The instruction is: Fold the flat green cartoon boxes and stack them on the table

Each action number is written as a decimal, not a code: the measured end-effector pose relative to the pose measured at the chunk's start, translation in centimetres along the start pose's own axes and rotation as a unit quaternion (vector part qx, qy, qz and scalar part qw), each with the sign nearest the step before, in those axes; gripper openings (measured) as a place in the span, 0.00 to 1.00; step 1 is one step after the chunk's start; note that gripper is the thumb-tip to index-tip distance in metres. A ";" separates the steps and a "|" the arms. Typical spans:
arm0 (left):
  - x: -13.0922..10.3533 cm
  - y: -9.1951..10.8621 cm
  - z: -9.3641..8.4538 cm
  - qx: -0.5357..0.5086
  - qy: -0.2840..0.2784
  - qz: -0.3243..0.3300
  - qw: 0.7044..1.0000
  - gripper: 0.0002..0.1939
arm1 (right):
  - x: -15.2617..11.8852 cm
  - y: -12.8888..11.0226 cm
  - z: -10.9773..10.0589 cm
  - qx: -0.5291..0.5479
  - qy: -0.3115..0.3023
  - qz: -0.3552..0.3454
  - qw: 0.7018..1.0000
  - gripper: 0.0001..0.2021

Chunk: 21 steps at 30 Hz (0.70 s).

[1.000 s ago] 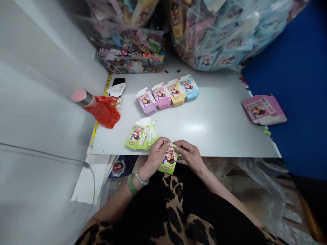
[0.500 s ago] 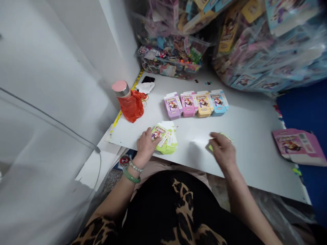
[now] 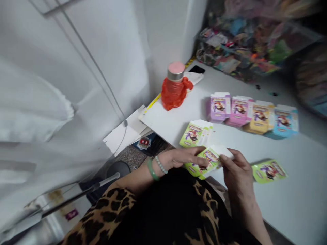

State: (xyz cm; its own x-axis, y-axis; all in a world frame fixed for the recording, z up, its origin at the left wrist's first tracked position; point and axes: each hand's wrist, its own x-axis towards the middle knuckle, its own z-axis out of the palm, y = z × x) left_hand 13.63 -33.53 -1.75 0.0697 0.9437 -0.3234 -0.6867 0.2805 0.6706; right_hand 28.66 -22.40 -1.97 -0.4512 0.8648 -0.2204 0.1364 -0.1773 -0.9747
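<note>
Green flat cartons (image 3: 211, 160) with a cartoon print are between my two hands at the table's front edge. My left hand (image 3: 187, 158) is wrapped round their left side, fingers across the top carton. At their right end my right hand (image 3: 236, 163) pinches the white flap between thumb and fingers. Just behind my left hand lies a pile of green cartons (image 3: 194, 133). To the right of my right hand, a single green carton (image 3: 269, 170) rests flat on the table. Behind them stand stacks in purple (image 3: 219, 107), pink (image 3: 239, 109), yellow (image 3: 260, 117) and blue (image 3: 284, 120).
A pink-lidded bottle in a red bag (image 3: 175, 90) stands at the table's left edge, near a black phone (image 3: 197, 69) and a white crumpled piece. Clear bags of colourful small items (image 3: 245, 51) fill the back. White boards (image 3: 127, 134) lie left of the table.
The view has swung left. My left hand has picked up green cartons, and my right hand has come over to them. A green carton now lies on the table where my right hand was.
</note>
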 end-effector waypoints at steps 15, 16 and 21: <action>2.8 -5.8 -0.2 -0.183 -0.052 -0.051 0.980 0.21 | -0.8 1.7 -1.2 -0.402 -0.029 -0.335 0.852 0.17; 3.1 -6.1 -0.2 -0.193 -0.053 -0.052 0.978 0.21 | -0.8 1.6 -1.1 -0.399 -0.025 -0.342 0.850 0.16; 3.9 -6.1 0.4 -0.195 -0.027 -0.062 0.978 0.22 | -1.4 0.6 -1.0 -0.333 -0.048 -0.338 0.879 0.10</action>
State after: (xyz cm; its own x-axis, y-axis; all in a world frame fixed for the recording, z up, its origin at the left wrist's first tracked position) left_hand 18.36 -31.52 -6.82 0.2013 0.9174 -0.3433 -0.8935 0.3156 0.3193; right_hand 30.25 -23.27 -2.17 -0.6960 0.6177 0.3661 0.2806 0.7033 -0.6532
